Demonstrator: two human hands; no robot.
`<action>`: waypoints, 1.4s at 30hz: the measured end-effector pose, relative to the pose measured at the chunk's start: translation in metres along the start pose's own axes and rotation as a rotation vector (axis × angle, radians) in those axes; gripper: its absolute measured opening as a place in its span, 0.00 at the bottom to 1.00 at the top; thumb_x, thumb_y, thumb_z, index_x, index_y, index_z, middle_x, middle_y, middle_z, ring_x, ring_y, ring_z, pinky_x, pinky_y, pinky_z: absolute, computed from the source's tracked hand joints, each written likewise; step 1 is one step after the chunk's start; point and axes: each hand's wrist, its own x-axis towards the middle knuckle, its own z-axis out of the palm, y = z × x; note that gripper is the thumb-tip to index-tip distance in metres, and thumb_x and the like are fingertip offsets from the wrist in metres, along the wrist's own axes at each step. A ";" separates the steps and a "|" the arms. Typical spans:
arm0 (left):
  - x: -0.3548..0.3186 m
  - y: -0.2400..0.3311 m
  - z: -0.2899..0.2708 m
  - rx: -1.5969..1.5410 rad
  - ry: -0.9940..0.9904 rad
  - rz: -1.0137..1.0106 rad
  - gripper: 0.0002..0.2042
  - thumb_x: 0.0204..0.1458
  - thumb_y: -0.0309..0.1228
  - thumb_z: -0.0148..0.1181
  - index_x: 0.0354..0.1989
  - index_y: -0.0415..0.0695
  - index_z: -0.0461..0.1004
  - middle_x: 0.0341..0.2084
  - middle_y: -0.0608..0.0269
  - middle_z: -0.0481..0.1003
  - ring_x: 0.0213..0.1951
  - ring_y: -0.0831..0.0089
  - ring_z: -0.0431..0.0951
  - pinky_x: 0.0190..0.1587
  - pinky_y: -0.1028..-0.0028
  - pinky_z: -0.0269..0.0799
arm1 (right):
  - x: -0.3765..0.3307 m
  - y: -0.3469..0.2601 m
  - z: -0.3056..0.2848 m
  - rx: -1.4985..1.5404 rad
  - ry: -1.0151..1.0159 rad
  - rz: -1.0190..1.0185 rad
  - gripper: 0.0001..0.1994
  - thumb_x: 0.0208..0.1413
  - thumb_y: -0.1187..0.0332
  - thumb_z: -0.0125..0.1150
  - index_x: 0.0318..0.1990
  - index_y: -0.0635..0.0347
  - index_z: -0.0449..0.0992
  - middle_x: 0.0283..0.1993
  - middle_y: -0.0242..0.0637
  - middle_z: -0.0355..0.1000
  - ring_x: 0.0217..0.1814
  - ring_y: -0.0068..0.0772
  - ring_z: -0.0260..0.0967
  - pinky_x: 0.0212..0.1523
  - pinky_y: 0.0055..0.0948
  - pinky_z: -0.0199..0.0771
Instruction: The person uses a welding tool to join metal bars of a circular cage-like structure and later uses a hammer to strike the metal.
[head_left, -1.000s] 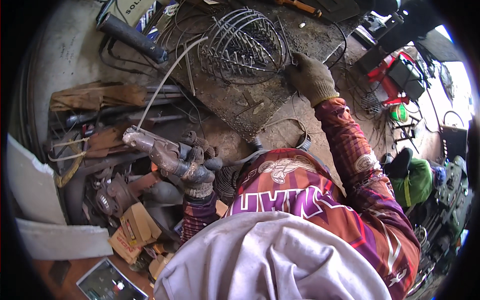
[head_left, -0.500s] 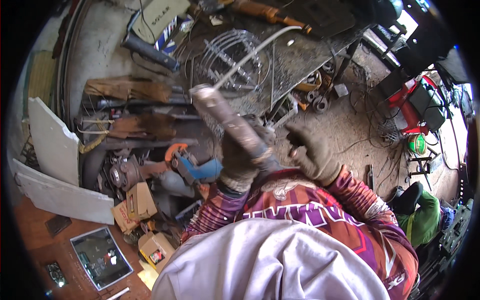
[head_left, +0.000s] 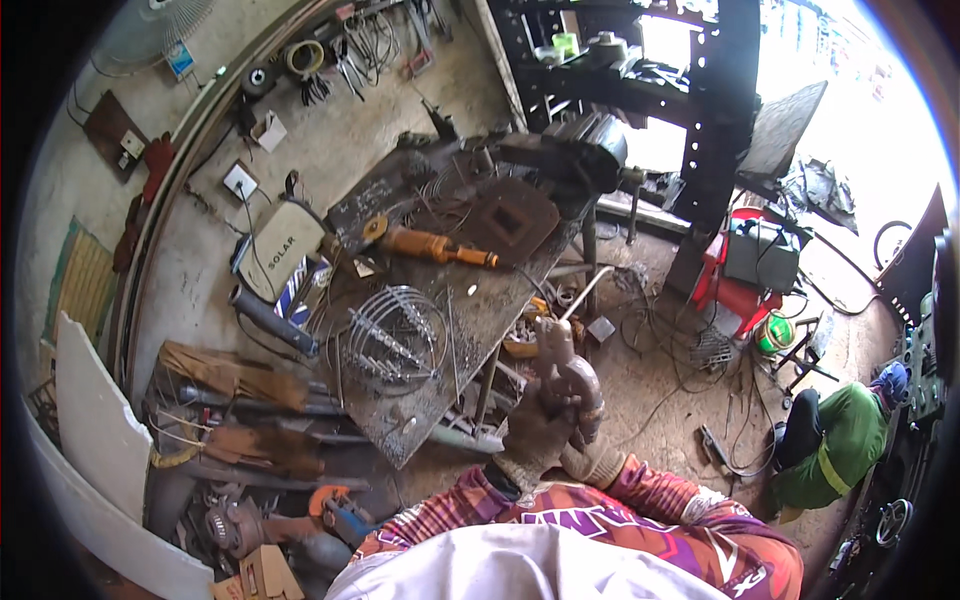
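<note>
Both hands (head_left: 545,425) wrapped tight on grinder (head_left: 565,370) | fingers curled shut | tip: keep 2-hand grip, cord (head_left: 590,290) clear of bench (head_left: 440,330)

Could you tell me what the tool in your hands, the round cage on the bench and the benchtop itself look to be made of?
Tool: likely metal, dull brown-grey and grimy, with a pale tube curving off its top.
Round cage: thin bright steel wire, bare and shiny.
Benchtop: probably steel plate, dark, rusty and scuffed.
</note>
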 end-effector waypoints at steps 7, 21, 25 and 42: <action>0.013 0.046 -0.002 -0.214 -0.382 -0.045 0.23 0.59 0.34 0.66 0.62 0.43 0.70 0.47 0.52 0.80 0.45 0.62 0.84 0.50 0.66 0.79 | -0.065 0.105 -0.014 -0.180 -0.046 0.165 0.26 0.60 0.65 0.62 0.64 0.63 0.69 0.62 0.48 0.68 0.68 0.48 0.65 0.65 0.45 0.66; -0.011 -0.014 -0.098 0.134 0.218 0.042 0.18 0.57 0.36 0.70 0.52 0.41 0.77 0.40 0.56 0.80 0.41 0.64 0.80 0.46 0.66 0.77 | 0.023 0.023 -0.078 0.046 0.485 0.464 0.25 0.56 0.77 0.64 0.61 0.65 0.65 0.39 0.34 0.71 0.34 0.27 0.74 0.33 0.30 0.82; -0.023 -0.038 -0.131 0.441 0.346 -0.006 0.20 0.58 0.36 0.69 0.55 0.39 0.75 0.45 0.55 0.80 0.48 0.64 0.80 0.54 0.64 0.76 | 0.055 0.011 -0.104 -0.035 0.546 0.445 0.25 0.59 0.75 0.64 0.63 0.64 0.64 0.41 0.34 0.71 0.35 0.25 0.74 0.36 0.29 0.82; -0.019 -0.104 -0.190 0.940 0.432 0.441 0.21 0.55 0.34 0.68 0.55 0.41 0.74 0.53 0.50 0.76 0.55 0.46 0.75 0.60 0.51 0.72 | 0.209 0.024 -0.217 -0.337 0.611 0.242 0.14 0.71 0.57 0.56 0.47 0.59 0.78 0.41 0.36 0.76 0.33 0.33 0.75 0.34 0.28 0.77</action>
